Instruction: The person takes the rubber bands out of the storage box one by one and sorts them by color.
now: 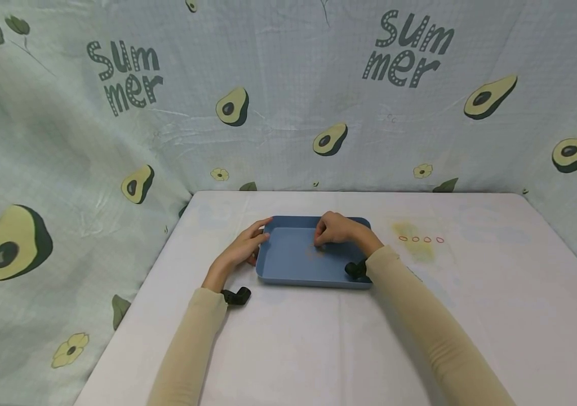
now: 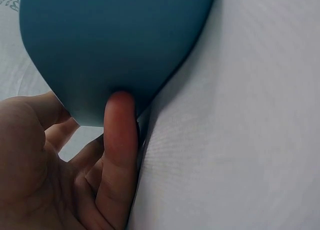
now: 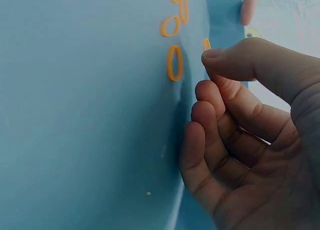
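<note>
A shallow blue tray (image 1: pixel 291 265) lies on the table. At its left side my left hand (image 1: pixel 242 247) holds the wall, and in the left wrist view a fingertip (image 2: pixel 120 104) presses the outside. My right hand (image 1: pixel 338 228) is over the middle of the tray, its thumb and index finger pinching a small orange rubber band (image 3: pixel 206 43). Just beside those fingertips, several more orange rubber bands, one of them an upright oval loop (image 3: pixel 174 63), lie on the tray floor. In the head view the right hand partly covers them.
Right of the tray, several small red rings (image 1: pixel 415 239) lie in a row on the white table cover (image 1: pixel 288 338), over a faint yellow patch. A patterned cloth (image 1: pixel 278 67) hangs behind the table and along its sides. Dark wrist cameras sit on both wrists.
</note>
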Action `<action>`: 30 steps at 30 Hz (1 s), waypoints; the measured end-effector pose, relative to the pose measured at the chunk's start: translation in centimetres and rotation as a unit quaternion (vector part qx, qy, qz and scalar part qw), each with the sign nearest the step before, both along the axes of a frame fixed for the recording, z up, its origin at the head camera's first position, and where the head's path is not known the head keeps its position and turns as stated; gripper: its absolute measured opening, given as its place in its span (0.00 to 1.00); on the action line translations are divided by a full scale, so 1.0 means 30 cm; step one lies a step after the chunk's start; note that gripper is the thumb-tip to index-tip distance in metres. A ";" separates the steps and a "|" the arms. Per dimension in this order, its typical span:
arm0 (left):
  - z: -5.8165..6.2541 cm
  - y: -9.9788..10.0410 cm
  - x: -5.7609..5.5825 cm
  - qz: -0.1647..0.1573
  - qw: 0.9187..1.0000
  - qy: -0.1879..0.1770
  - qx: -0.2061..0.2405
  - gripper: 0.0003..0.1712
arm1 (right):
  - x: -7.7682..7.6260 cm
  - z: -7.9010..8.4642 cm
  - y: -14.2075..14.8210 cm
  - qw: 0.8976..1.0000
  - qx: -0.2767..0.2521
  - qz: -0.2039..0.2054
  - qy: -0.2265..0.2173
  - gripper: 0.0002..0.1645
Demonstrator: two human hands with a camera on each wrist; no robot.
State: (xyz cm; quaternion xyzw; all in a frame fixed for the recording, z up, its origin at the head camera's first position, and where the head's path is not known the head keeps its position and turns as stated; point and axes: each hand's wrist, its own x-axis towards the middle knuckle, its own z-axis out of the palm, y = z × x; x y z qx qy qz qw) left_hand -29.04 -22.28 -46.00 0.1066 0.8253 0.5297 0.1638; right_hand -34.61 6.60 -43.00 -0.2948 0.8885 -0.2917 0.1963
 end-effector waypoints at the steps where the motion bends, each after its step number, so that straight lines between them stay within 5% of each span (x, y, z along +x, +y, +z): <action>1: 0.000 0.001 0.000 0.001 1.000 0.000 0.000 0.30 | 0.000 0.003 0.002 1.000 -0.001 -0.002 0.000 0.06; 12: 0.005 -0.003 -0.002 -0.004 1.000 -0.004 0.000 0.30 | 0.013 0.065 0.023 1.000 -0.013 -0.013 0.022 0.06; 20: 0.085 0.013 0.035 -0.015 0.999 -0.028 0.006 0.31 | 0.021 0.093 0.048 0.999 -0.015 -0.014 0.047 0.08; 30: 0.101 0.019 0.049 -0.006 0.999 -0.040 0.005 0.31 | 0.059 0.146 0.088 0.997 -0.034 -0.017 0.067 0.09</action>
